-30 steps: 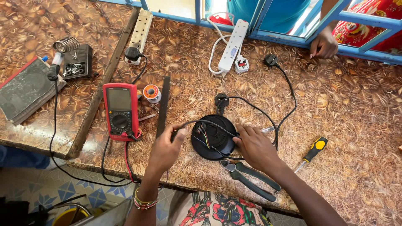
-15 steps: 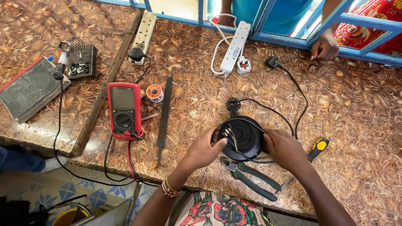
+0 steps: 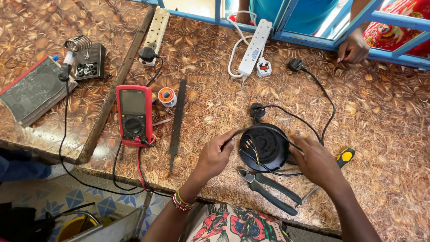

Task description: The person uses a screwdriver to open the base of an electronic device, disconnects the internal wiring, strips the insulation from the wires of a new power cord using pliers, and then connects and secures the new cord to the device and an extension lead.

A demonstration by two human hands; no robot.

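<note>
Two hands held a round black appliance base (image 3: 265,147) at the near edge of a patterned brown worktable (image 3: 385,121).

The left hand (image 3: 214,157) pinched a black cable (image 3: 232,136) between thumb and curled fingers just beside the base's left rim, while the right hand (image 3: 317,162) rested against its right side, fingers close together and bent over the rim. Coloured wires showed inside the upturned base, and its black cord ran up the table to a plug (image 3: 295,65). Pliers (image 3: 268,187) lay just in front of the base; a yellow-handled screwdriver (image 3: 344,157) lay partly under the right hand. A red multimeter (image 3: 133,115), a flat file (image 3: 177,120) and a solder reel (image 3: 167,96) sat to the left. Another person's hand (image 3: 353,46) rested on the blue window frame beyond the table.
</note>
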